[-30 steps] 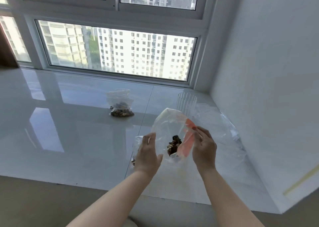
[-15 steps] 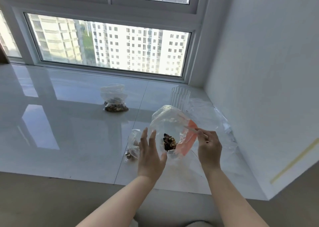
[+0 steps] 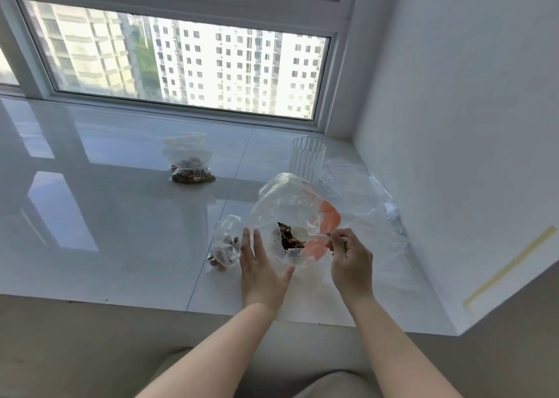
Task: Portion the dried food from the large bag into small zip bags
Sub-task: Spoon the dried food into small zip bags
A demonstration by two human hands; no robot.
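The large clear bag point(image 3: 284, 204) with an orange patch stands on the white sill, a small heap of dark dried food point(image 3: 287, 239) inside it. My left hand point(image 3: 260, 264) holds the bag's near left edge, fingers straight along the outside and thumb hooked on the rim. My right hand point(image 3: 351, 258) pinches the handle of a white plastic spoon point(image 3: 305, 234), whose bowl lies on the food inside the bag. A small zip bag point(image 3: 225, 242) with a little food lies just left of my left hand. Further back lie filled small zip bags point(image 3: 189, 163).
A ribbed clear glass point(image 3: 307, 158) stands behind the large bag. Crumpled clear plastic point(image 3: 369, 204) lies along the white wall on the right. The glossy sill point(image 3: 106, 216) runs to the window; its front edge is close to me.
The spoon's bowl has come into view and gone down onto the food in the bag. My left hand stays at the bag's left edge. The camera has tilted downward.
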